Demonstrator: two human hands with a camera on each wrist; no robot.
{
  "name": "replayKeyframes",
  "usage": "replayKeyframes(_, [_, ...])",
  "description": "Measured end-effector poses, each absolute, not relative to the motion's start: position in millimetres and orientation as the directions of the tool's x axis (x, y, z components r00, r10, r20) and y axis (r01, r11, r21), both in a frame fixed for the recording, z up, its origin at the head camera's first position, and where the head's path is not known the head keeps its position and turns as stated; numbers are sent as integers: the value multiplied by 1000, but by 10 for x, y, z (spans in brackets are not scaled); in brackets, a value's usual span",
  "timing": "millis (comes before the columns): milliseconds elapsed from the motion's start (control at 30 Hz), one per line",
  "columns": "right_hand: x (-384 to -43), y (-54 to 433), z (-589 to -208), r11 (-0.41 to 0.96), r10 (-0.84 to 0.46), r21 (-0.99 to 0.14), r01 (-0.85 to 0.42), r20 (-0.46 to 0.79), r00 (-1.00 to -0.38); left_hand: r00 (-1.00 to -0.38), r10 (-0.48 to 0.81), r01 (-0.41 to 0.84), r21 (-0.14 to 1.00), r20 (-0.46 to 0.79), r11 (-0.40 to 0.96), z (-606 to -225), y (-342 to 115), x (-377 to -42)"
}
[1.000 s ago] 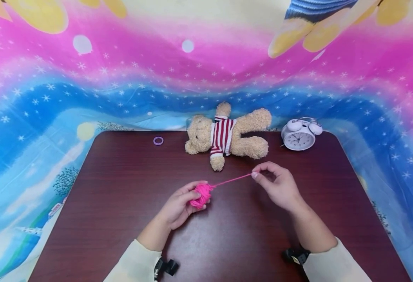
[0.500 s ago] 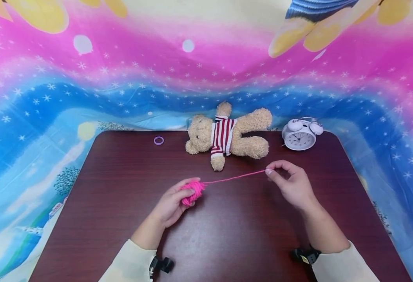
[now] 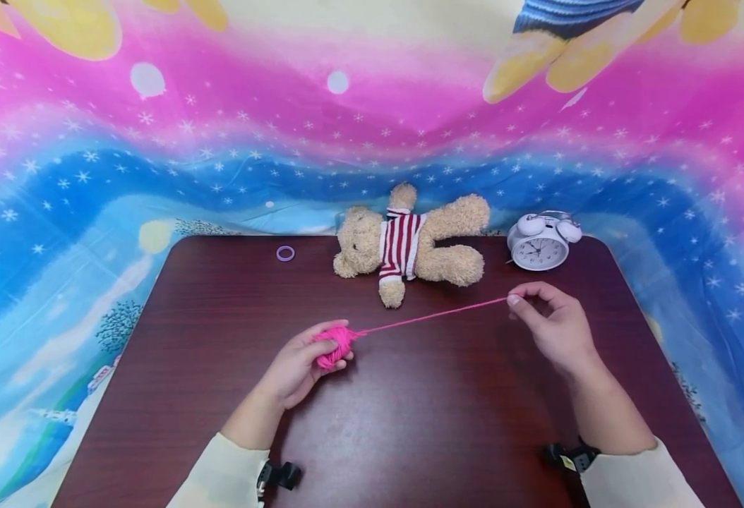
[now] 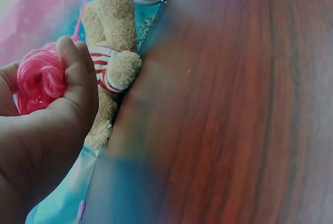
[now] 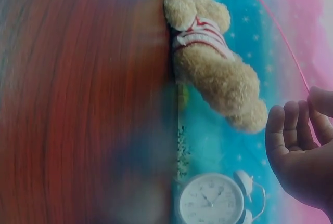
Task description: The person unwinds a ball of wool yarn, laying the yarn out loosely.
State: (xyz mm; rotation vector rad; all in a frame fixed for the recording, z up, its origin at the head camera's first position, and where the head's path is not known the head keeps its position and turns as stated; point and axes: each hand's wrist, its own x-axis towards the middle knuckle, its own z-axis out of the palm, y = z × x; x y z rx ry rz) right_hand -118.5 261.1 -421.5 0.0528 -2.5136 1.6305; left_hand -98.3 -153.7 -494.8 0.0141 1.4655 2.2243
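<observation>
A small ball of bright pink yarn [image 3: 335,348] sits in the left hand [image 3: 292,370], gripped between the thumb and the fingers above the table. From the ball a single pink strand [image 3: 435,315] runs taut, up and to the right. Its far end is pinched between thumb and forefinger of the right hand [image 3: 556,328]. In the left wrist view the wound ball [image 4: 41,78] shows loops of yarn, with the fingers [image 4: 78,73] curled round it. The right wrist view shows the strand [image 5: 281,31] reaching the right hand's [image 5: 304,146] pinch.
A teddy bear [image 3: 400,243] in a red-and-white striped shirt lies on its side along the back of the dark wooden table [image 3: 372,437]. Right of it stands a white twin-bell alarm clock [image 3: 540,243]. A purple ring [image 3: 286,253] lies back left. Patterned cloth [image 3: 372,127] hangs behind.
The hands have drawn apart: the left moved left with the yarn ball, the right moved right and slightly away. The strand between them has grown longer. The bear, clock and ring stay put.
</observation>
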Motion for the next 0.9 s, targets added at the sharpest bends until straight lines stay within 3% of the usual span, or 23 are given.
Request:
replayKeyframes(533, [-1223, 3005, -4242, 378, 146, -925, -23, 84, -986, -903, 287, -388, 894, -320, -225, -4927, -1824, -956])
replayKeyframes(900, [-1250, 3365, -4279, 246, 225, -969, 32, 25, -974, -915, 254, -366, 909, -313, -201, -4908, -1979, -946])
